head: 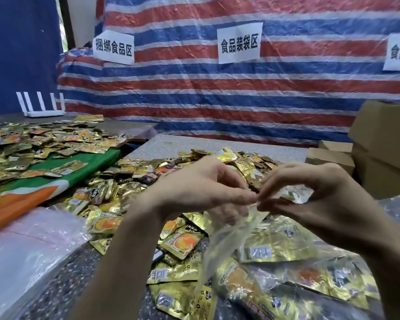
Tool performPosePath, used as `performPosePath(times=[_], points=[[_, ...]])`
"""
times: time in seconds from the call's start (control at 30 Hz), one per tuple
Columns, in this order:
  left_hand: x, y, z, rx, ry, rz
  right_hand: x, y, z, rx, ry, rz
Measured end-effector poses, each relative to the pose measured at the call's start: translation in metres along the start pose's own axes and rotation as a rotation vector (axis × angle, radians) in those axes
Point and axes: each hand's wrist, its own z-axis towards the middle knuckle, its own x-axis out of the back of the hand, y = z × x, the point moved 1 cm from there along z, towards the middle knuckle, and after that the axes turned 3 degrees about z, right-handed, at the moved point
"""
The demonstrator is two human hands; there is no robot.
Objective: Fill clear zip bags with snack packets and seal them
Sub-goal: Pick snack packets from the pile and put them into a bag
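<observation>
As fingers [241,195] pinch zip bag [225,241], packets [183,243] beneath

Only a person's two arms are in view. The left hand [201,188] and the right hand [316,192] are both bare. The left forearm [116,262] is uncovered from the wrist down to the picture's lower edge. The right forearm [379,250] is likewise uncovered as far as the lower right corner. Fingertip detail is too blurred to describe.
</observation>
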Motion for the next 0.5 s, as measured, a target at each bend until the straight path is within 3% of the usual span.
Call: performPosePath(times=[0.23,0.4,0.5], points=[[0.003,-0.01,0.013,0.121,-0.037,-0.118,0.005,0.002,0.004,0.184,0.059,-0.162],[0.0,-0.009,0.017,0.09,-0.169,-0.411,0.003,0.001,0.007,0.267,0.086,-0.21],[0.006,-0.014,0.019,0.075,-0.128,-0.477,0.003,-0.004,0.007,0.266,0.101,-0.172]])
